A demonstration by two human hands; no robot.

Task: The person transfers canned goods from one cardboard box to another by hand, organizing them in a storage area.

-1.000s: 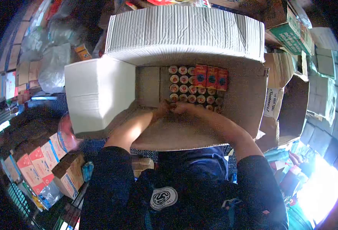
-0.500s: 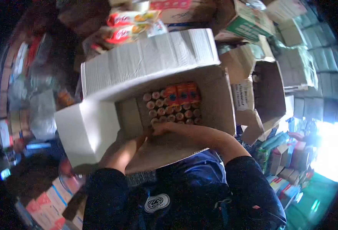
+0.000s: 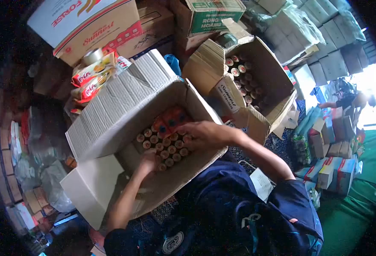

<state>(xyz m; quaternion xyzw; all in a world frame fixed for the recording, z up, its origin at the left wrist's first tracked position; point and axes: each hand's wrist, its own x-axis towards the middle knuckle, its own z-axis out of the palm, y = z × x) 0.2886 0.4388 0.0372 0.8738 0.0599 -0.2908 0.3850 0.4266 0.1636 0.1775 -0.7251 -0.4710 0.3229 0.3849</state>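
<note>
A large cardboard box [image 3: 102, 173] stands before me with its flaps up. Inside it, several round-topped containers [image 3: 172, 149] are packed in rows, and orange-red packs [image 3: 171, 120] lie over the far rows. My left hand [image 3: 148, 162] is at the left end of the rows, fingers bent down and slightly blurred; whether it grips a container is hidden. Above the right end of the rows is my right hand [image 3: 203, 133], its fingers apart and loosely bent beside the orange-red packs. Nothing shows in its grasp.
Right of my box, a second open carton [image 3: 277, 64] holds similar round-topped containers. Behind stand a Sunnest carton [image 3: 106, 32], a tape roll [image 3: 93, 56] and snack packs [image 3: 92, 79]. Another person's arm [image 3: 335, 103] shows at far right, near stacked goods.
My view has turned, so the box appears tilted and the second carton's contents show. My hands, close together before, are now apart, the right one over the right end of the rows.
</note>
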